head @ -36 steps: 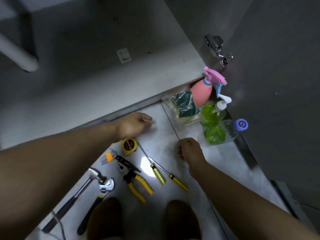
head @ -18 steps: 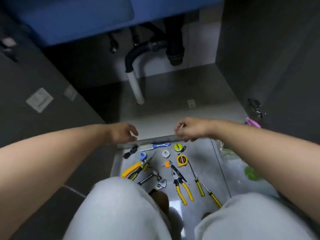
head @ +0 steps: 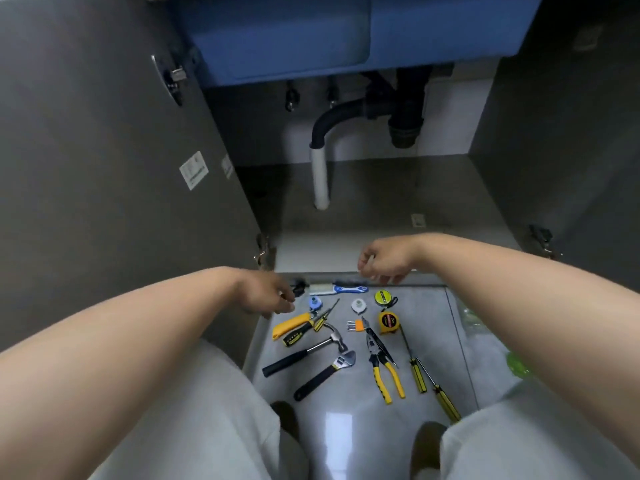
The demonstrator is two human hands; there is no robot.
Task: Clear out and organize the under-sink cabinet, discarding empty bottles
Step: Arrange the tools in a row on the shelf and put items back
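The under-sink cabinet stands open in front of me, and its grey floor [head: 381,188] carries nothing. My left hand [head: 266,296] hovers over the floor tiles at the cabinet's lower left corner, fingers loosely curled and holding nothing. Over the cabinet's front edge hangs my right hand [head: 384,261], also loosely curled with nothing in it. A green bottle [head: 516,363] and some clear plastic [head: 471,320] show on the floor to the right, mostly hidden behind my right forearm.
Tools lie in rows on the tiles: a hammer [head: 304,353], a wrench [head: 325,374], pliers [head: 384,368], screwdrivers [head: 417,372], a tape measure [head: 389,322]. A white drain pipe [head: 320,178] drops to the cabinet floor. Open doors [head: 104,168] flank both sides. My knees fill the bottom.
My view has swung from the bottles on the right to the open cabinet. Both hands lifted off the tiles toward the cabinet's front edge and hold nothing.
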